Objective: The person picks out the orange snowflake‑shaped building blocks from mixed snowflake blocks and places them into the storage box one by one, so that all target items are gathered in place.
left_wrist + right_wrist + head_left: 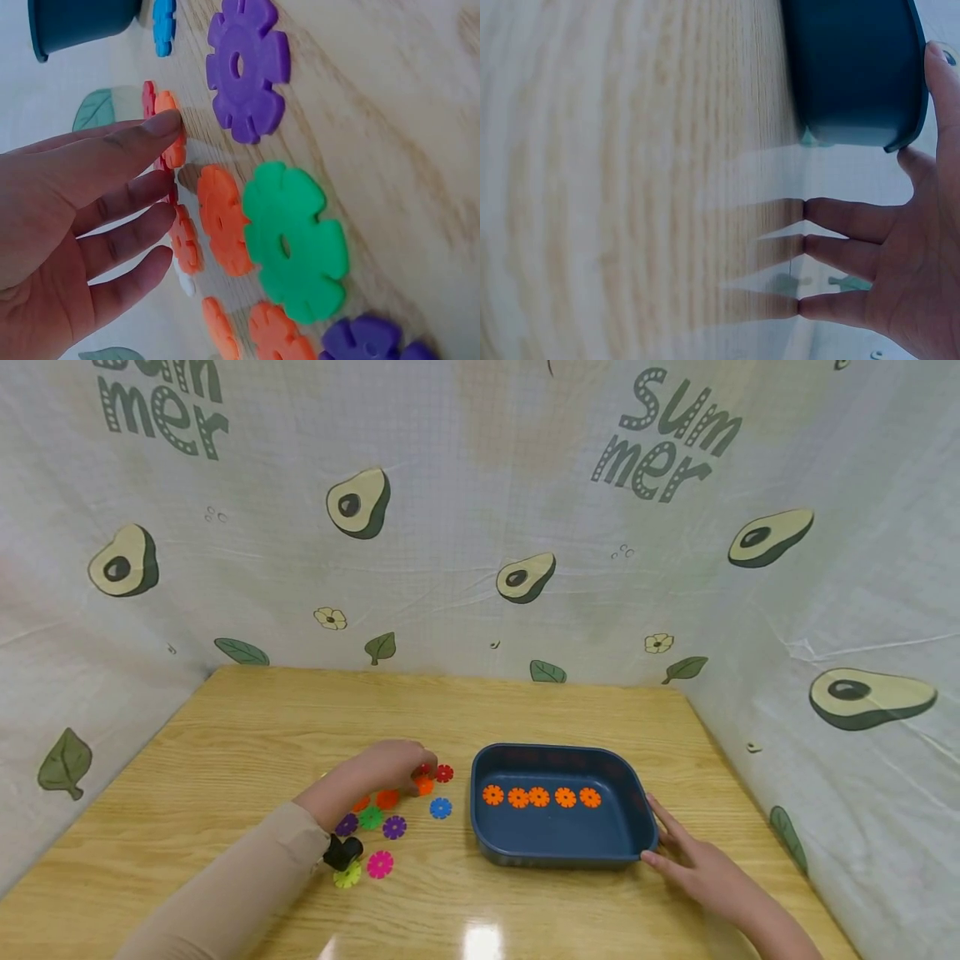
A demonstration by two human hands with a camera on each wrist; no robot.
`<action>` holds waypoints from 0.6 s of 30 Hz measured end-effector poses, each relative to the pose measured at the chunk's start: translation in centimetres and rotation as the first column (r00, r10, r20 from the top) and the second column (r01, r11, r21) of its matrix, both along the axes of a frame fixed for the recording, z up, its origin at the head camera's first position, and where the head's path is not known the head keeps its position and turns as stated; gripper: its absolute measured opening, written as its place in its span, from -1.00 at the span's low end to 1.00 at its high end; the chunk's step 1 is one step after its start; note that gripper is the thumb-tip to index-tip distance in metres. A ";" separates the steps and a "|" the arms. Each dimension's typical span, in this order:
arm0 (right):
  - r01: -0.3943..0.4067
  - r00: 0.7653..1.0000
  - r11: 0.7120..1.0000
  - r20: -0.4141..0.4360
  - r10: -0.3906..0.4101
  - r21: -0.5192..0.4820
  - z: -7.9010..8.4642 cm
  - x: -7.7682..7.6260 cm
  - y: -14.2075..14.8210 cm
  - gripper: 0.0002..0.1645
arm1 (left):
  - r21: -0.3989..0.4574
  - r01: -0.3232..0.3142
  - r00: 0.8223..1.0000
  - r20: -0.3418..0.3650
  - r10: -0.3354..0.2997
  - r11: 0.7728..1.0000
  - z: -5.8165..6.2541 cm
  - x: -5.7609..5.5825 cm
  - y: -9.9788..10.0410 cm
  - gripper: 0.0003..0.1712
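Observation:
Over a cluster of flower-shaped plastic discs, my left hand (393, 764) pinches an orange disc (424, 787) between thumb and finger; the index fingertip is hidden behind the thumb in the left wrist view. Close by are red discs (445, 773), a green disc (292, 240), a purple disc (247, 71) and more orange discs (221, 217). My right hand (697, 868) touches the right end of a dark blue box (555, 862) with thumb and index finger, its other fingers spread in the right wrist view (900, 255). Several orange discs (538, 797) lie in a row inside the box.
A blue disc (441, 808) lies between the cluster and the box. Nearer me are a pink disc (380, 864) and a yellow-green disc (347, 875) beside the black wrist camera (342, 852). A printed cloth (450, 527) encloses the wooden table (420, 918) at back and sides.

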State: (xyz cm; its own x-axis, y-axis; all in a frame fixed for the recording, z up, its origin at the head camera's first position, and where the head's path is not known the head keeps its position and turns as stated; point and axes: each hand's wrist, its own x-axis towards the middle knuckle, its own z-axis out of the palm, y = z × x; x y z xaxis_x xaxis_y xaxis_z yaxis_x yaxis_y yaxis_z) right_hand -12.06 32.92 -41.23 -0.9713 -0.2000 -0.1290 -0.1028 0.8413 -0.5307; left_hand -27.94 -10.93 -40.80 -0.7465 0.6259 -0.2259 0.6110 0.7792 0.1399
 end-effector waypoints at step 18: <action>0.000 1.000 1.000 -0.006 0.000 0.005 0.0 0.1 0.0 -0.02 | 0.045 0.021 0.999 -0.033 -0.019 0.999 -0.4 0.3 0.2 -0.70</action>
